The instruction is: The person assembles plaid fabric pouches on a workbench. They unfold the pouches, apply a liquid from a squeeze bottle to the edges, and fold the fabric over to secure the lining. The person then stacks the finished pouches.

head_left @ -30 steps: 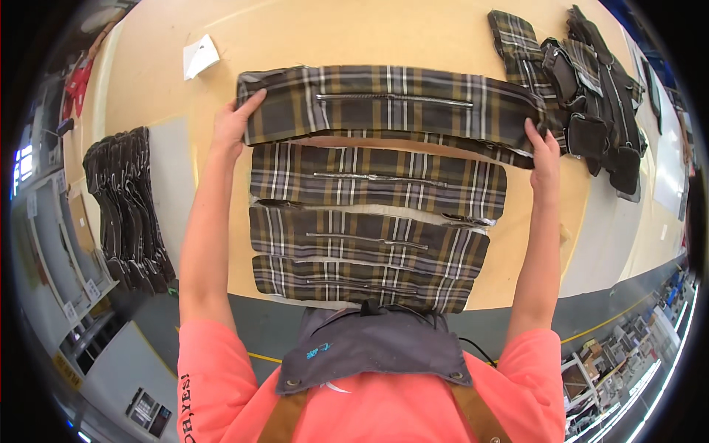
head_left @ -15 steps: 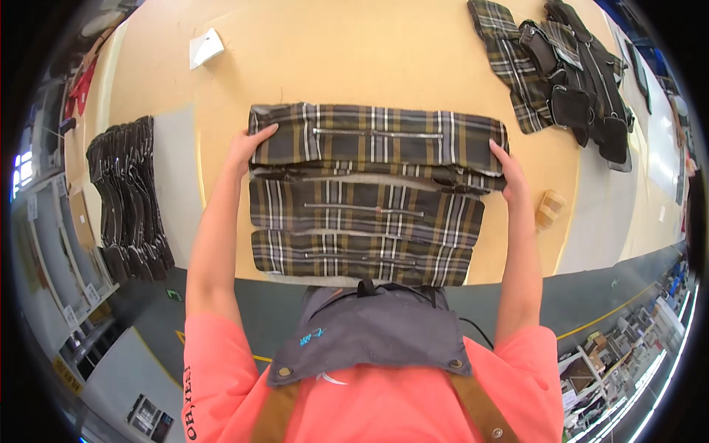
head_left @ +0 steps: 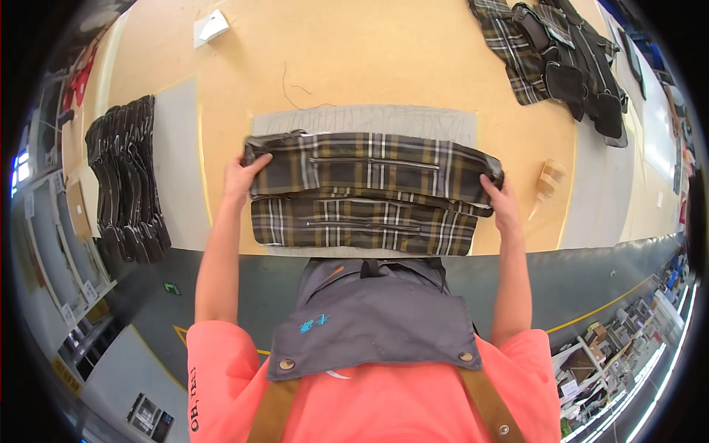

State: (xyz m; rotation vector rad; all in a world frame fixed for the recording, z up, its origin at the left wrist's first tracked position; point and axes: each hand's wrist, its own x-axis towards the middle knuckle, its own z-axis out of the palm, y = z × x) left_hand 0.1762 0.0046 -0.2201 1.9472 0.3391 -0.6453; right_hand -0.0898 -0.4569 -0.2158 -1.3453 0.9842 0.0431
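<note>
Here the left hand [head_left: 240, 176] and right hand [head_left: 504, 208] grip a plaid zippered panel [head_left: 369, 166] (atop the stack [head_left: 362, 225]) by its ends.

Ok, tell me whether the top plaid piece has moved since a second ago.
Yes. The top plaid piece has come toward the person, off the far table, stacking over the nearer pieces.

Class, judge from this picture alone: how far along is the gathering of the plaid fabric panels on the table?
Done: the plaid panels lie overlapped in one stack at the table's near edge. In hand: the left hand and right hand grip the ends of the top panel. Left: its edges are not flush with those below; a separate plaid pile lies untouched at the far right.
</note>
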